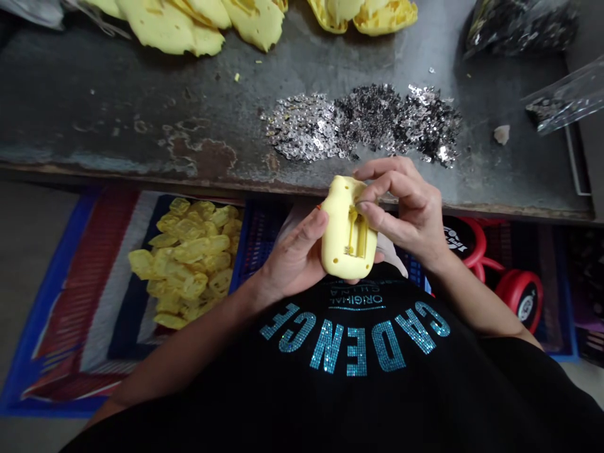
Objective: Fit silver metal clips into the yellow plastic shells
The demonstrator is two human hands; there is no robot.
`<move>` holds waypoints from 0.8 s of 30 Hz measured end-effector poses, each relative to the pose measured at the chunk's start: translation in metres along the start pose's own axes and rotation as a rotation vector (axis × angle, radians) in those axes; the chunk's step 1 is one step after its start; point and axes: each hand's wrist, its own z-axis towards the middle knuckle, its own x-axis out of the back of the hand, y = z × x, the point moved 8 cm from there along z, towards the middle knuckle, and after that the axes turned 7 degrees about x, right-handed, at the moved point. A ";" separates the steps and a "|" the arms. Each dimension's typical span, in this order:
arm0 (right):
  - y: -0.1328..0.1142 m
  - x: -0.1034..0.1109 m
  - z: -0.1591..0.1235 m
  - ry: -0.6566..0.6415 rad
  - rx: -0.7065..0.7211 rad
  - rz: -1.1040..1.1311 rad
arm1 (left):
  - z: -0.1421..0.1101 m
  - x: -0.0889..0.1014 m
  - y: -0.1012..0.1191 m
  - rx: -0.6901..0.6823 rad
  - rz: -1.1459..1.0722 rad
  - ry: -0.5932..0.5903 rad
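A pale yellow plastic housing (333, 242) with an open battery compartment and several screw holes is held upright in front of my chest. My left hand (298, 255) is closed around its left side, the thumb along the edge. At the compartment's upper end, my right hand (408, 211) has thumb and fingertips pinched together; whatever sits between them is too small to make out. Small metal contact pieces (304, 126) lie heaped on the bench just beyond my hands, silvery at the left and right, with a darker heap (368, 113) in the middle.
Yellow shells (174, 25) lie along the far side of the metal bench (141, 94). Bags of metal parts (523, 28) stand at the right. Below the bench edge, a blue crate (28, 352) holds yellow translucent pieces (191, 251); red round parts (519, 299) sit at lower right.
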 end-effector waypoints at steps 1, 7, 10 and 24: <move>-0.002 0.000 0.000 -0.011 0.015 -0.036 | 0.000 0.000 -0.001 0.004 0.001 -0.008; -0.011 0.002 0.001 -0.062 0.072 -0.152 | 0.000 0.007 -0.008 0.056 -0.007 -0.042; -0.012 0.003 0.000 -0.086 0.069 -0.142 | 0.000 0.009 -0.007 0.057 -0.026 -0.039; -0.036 0.004 -0.013 -0.069 0.447 -0.553 | -0.005 0.010 -0.005 0.086 -0.084 -0.083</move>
